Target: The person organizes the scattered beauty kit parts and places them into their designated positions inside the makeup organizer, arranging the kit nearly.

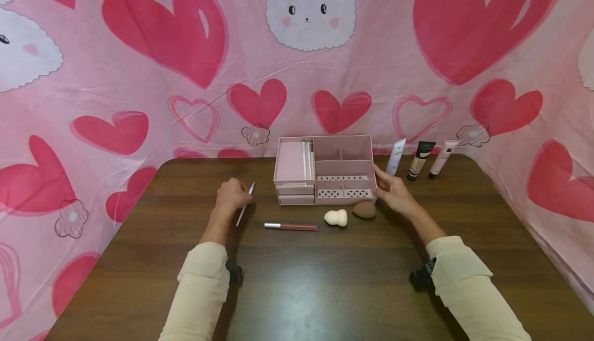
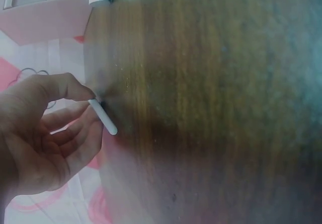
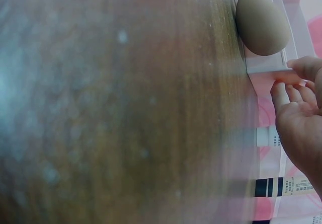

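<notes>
My left hand (image 1: 232, 195) pinches a slim white pen-like stick (image 1: 246, 204) between thumb and fingers, left of the pink makeup organizer. In the left wrist view one rounded end of the white stick (image 2: 106, 121) sticks out past the fingertips, close over the wood. At the organizer's right side, my right hand (image 1: 393, 194) grips the side wall, thumb at the edge and fingers along the outside. The pink organizer (image 1: 296, 160) has open compartments, two small drawers at the left front, and several slim brushes (image 1: 308, 160) standing in one slot.
In front of the organizer lie a lip gloss tube (image 1: 291, 226), a cream makeup sponge (image 1: 336, 218) and a brown makeup sponge (image 1: 364, 210). Three cosmetic tubes, white (image 1: 396, 156), black and beige (image 1: 419, 161) and pink (image 1: 443, 159), stand right of it. A heart-print cloth (image 1: 297, 72) hangs behind the table.
</notes>
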`<control>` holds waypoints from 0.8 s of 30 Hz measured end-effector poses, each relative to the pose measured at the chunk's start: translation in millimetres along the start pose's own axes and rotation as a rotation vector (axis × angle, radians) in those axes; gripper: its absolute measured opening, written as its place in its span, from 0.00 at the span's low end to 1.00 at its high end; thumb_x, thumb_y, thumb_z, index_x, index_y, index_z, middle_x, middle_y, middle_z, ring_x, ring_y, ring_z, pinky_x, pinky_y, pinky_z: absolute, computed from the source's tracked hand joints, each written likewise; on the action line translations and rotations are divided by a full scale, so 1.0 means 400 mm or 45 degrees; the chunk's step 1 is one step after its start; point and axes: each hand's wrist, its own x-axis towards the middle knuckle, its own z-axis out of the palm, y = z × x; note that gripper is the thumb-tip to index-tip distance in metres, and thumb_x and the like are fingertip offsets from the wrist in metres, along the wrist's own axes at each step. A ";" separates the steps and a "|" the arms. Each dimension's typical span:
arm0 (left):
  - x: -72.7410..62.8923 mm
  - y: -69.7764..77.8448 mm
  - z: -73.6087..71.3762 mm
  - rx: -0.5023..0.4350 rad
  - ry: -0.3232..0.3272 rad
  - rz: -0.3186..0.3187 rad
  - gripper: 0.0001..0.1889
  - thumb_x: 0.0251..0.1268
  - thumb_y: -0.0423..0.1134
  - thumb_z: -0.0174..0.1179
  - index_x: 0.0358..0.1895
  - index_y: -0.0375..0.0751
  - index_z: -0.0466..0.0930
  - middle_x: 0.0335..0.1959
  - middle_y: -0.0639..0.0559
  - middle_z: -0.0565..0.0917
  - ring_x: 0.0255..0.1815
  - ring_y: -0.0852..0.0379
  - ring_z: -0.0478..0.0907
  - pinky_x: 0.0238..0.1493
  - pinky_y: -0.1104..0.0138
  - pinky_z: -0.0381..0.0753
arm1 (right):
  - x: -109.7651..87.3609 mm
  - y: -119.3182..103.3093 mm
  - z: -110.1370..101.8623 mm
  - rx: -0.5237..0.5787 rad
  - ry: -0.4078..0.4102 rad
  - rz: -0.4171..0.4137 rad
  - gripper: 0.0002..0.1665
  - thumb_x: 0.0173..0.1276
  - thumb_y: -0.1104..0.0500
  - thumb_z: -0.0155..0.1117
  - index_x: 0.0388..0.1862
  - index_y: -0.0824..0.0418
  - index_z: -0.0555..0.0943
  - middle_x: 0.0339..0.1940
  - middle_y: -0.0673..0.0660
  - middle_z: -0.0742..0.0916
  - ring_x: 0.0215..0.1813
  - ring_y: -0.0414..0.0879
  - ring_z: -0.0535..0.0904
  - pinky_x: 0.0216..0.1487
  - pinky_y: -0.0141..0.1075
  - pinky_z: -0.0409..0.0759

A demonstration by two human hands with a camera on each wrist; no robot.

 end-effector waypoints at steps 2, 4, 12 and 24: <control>0.000 -0.001 0.000 0.005 0.002 -0.012 0.11 0.49 0.43 0.69 0.30 0.38 0.85 0.36 0.38 0.87 0.41 0.37 0.82 0.46 0.48 0.82 | -0.001 0.000 0.000 -0.001 -0.001 0.002 0.43 0.68 0.80 0.48 0.80 0.75 0.47 0.81 0.75 0.53 0.78 0.72 0.53 0.59 0.16 0.72; -0.001 -0.002 0.001 0.006 0.001 -0.026 0.11 0.49 0.43 0.69 0.30 0.39 0.84 0.36 0.38 0.87 0.41 0.37 0.82 0.45 0.49 0.82 | -0.001 -0.001 0.001 -0.003 -0.003 0.005 0.43 0.68 0.80 0.48 0.80 0.75 0.47 0.81 0.75 0.53 0.78 0.72 0.53 0.59 0.16 0.72; -0.004 -0.005 -0.002 -0.003 0.000 -0.038 0.13 0.50 0.44 0.70 0.36 0.39 0.87 0.41 0.36 0.87 0.45 0.35 0.83 0.46 0.47 0.82 | -0.002 -0.002 0.002 -0.001 0.000 0.005 0.43 0.68 0.80 0.48 0.80 0.75 0.47 0.81 0.75 0.53 0.78 0.71 0.54 0.59 0.16 0.72; -0.004 0.011 -0.022 -0.062 0.019 0.061 0.18 0.54 0.41 0.65 0.48 0.39 0.90 0.53 0.36 0.88 0.57 0.32 0.81 0.58 0.47 0.80 | 0.000 -0.003 0.001 0.021 -0.008 0.002 0.43 0.67 0.80 0.47 0.80 0.75 0.46 0.81 0.76 0.52 0.78 0.72 0.53 0.58 0.15 0.72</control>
